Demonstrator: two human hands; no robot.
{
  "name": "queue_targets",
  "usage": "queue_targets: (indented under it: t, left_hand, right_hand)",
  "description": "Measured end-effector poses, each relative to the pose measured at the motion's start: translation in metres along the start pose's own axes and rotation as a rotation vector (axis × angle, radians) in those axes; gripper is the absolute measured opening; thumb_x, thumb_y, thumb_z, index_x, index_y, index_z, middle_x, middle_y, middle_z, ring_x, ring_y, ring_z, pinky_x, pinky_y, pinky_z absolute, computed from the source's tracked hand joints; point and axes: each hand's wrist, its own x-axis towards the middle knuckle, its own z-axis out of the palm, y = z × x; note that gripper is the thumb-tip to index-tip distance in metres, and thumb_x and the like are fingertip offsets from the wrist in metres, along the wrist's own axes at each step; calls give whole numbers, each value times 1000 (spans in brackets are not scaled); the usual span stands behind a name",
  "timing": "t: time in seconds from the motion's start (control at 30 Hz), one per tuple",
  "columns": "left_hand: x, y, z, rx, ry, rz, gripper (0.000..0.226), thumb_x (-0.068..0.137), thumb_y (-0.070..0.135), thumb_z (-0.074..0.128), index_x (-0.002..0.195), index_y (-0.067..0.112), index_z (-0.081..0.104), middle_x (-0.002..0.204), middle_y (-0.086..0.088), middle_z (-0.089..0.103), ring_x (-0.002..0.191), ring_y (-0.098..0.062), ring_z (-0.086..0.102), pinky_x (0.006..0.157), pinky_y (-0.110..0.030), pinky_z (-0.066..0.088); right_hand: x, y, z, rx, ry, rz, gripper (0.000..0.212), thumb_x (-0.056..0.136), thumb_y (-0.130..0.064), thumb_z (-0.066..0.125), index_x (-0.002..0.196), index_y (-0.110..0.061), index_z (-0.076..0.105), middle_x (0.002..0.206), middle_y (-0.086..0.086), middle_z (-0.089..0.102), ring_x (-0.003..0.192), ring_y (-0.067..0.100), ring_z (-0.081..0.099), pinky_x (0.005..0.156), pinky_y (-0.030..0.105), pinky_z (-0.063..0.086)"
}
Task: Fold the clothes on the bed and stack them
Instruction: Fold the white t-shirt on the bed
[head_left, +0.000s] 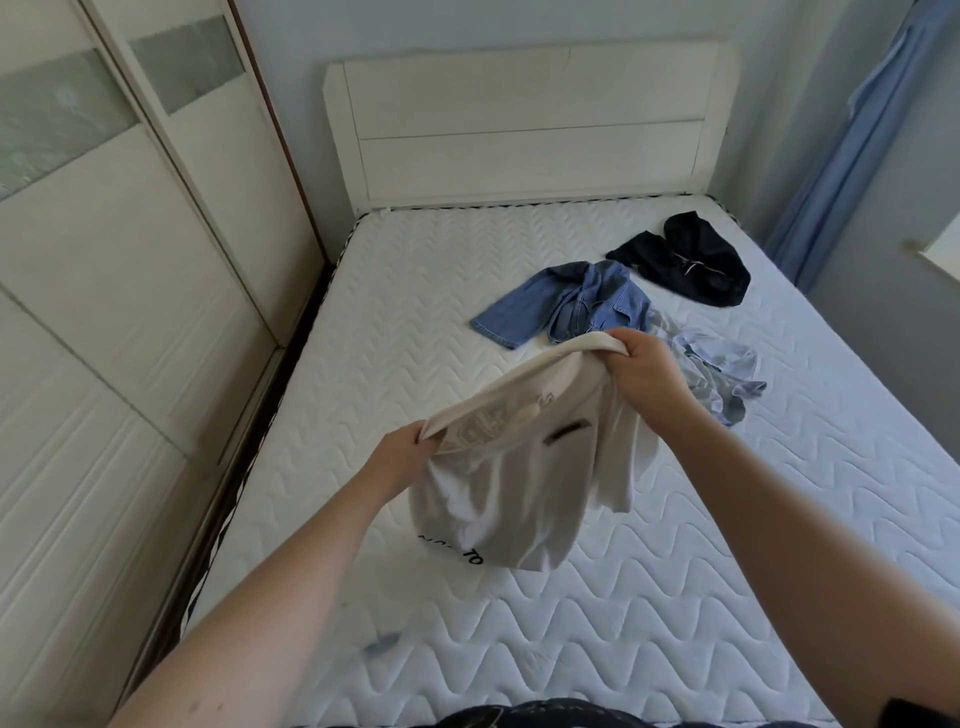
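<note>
Both hands gripping white shirt (511, 483) over bed (675, 597) | left hand (402, 454) pinching edge | right hand (641, 371) clutching edge | three garments lying behind

Home bedroom, bed (519, 322), wardrobe (104, 312), curtain (852, 156)

The white T-shirt (519, 483) bears black letters near its hem; only "TO" reads.

Shirt (509, 483) before jacket (566, 304) on mattress (675, 597)
</note>
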Motion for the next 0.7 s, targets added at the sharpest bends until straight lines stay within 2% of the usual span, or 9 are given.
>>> queue_targets:
  t: [0.1,0.17,0.27,0.37,0.47,0.53,0.6,0.7]
  left_hand:
    - [4,16,-10,-31,27,27,34,91,59,49,78,31,63,75,6,65,69,-18,60,62,-31,43]
    - [7,28,-26,75,61,118,51,77,73,57,71,22,53,65,5,55,60,-15,51,57,-31,36]
    - [5,49,-59,323,52,272,64,58,75,73,83,21,49,74,3,60,65,-14,56,58,-33,38]
    - [4,66,-91,514,110,405,48,72,56,76,98,26,48,84,6,64,75,-18,60,62,-33,42]
    - [2,82,-118,514,227,498,20,90,45,63,85,27,53,71,11,60,67,-11,57,57,-32,37]
    - [0,90,-131,487,282,482,22,96,38,55,79,25,58,64,12,58,65,-7,56,56,-31,37]
    - [-3,98,-139,418,287,434,27,100,37,49,87,24,68,73,11,65,74,-13,61,64,-31,43]
    - [-5,114,-140,239,235,348,44,100,48,44,91,11,67,81,-7,68,74,-23,61,71,-35,46]
  right_hand:
    - [9,2,-8,-1,83,28,18,92,-23,57,82,-31,70,76,-8,69,75,12,62,66,30,47]
    - [14,1,-17,-8,145,49,16,91,-29,60,78,-31,70,74,-4,68,73,16,62,66,32,47]
    - [23,-2,-31,-51,210,28,17,87,-31,65,71,-32,67,72,-5,68,71,16,61,66,32,46]
    - [30,-8,-44,-94,265,-5,11,84,-33,66,74,-29,71,72,-6,69,71,14,62,66,33,49]
    - [35,-15,-53,-162,325,-16,16,81,-42,65,69,-32,69,68,-9,67,68,9,61,62,31,49]
    - [37,-18,-53,-218,314,-11,22,80,-47,64,70,-29,70,66,-6,66,67,12,61,61,33,50]
    - [41,-21,-48,-242,286,-3,23,81,-44,65,74,-23,71,67,-2,66,69,17,61,63,36,49]
    - [49,-26,-35,-206,204,-3,13,84,-35,67,78,-25,71,66,-7,61,68,15,55,58,31,40]
